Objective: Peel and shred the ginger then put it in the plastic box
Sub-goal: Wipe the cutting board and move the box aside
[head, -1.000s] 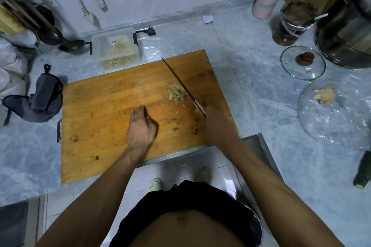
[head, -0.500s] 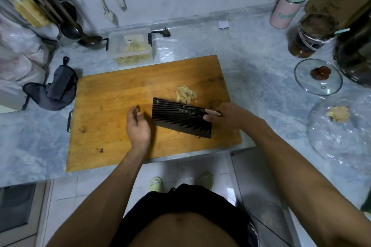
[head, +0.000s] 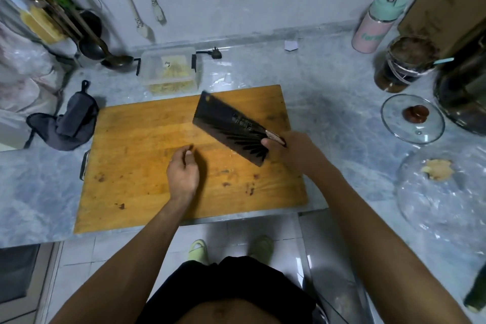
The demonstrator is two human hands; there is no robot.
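While my right hand (head: 292, 150) grips the cleaver (head: 231, 127) flat over the cutting board (head: 136, 166) | left hand (head: 182, 173) fingers loosely curled, holding nothing | plastic box (head: 168, 71) behind board.

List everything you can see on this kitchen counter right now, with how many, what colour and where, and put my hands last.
cutting board: one, orange-brown wood, centre of counter
cleaver: one, black blade lying broadside over the board, held by its handle
plastic box: one, clear, pale shreds inside, behind the board
cloth: one, dark grey, left of the board
ladle: one, dark, far left
bottle: one, pink with mint cap, back right
jar: one, glass, brown contents, right
glass lid: one, clear, brown knob, right
ginger piece: one, pale yellow, on clear plastic, far right
left hand: over the board, fingers loosely curled
right hand: grips the cleaver handle
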